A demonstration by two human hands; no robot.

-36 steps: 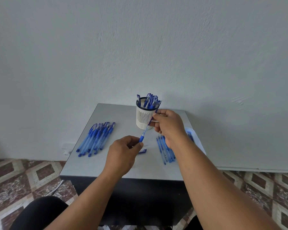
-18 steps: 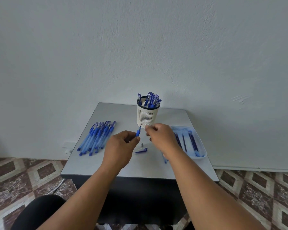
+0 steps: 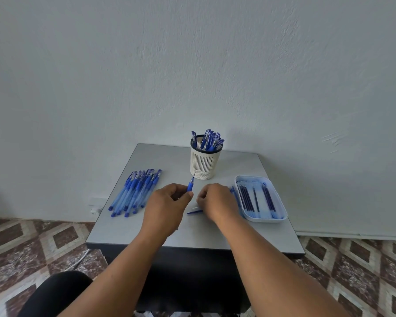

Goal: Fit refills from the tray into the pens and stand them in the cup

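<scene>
My left hand (image 3: pixel 168 203) grips a blue pen (image 3: pixel 190 185) near its rubber grip, tip end pointing up toward the white mesh cup (image 3: pixel 205 164). The cup holds several blue pens (image 3: pixel 209 139). My right hand (image 3: pixel 216 201) is lowered to the table beside it, fingers curled downward over a small clear piece (image 3: pixel 196 208) and a blue cap (image 3: pixel 194 212). Whether it holds anything is hidden. To the right of that hand sits the pale blue tray (image 3: pixel 281 217) with several dark refills (image 3: pixel 246 197).
Several blue pens (image 3: pixel 135 191) lie in a row on the left of the grey table (image 3: pixel 146 232). A few more pen barrels (image 3: pixel 234 192) lie between my right hand and the tray. A wall stands right behind the table; patterned floor tiles surround it.
My right hand came down from beside the cup to the table near the cap. My left hand raised the pen, its tip now pointing up. The tray is uncovered.
</scene>
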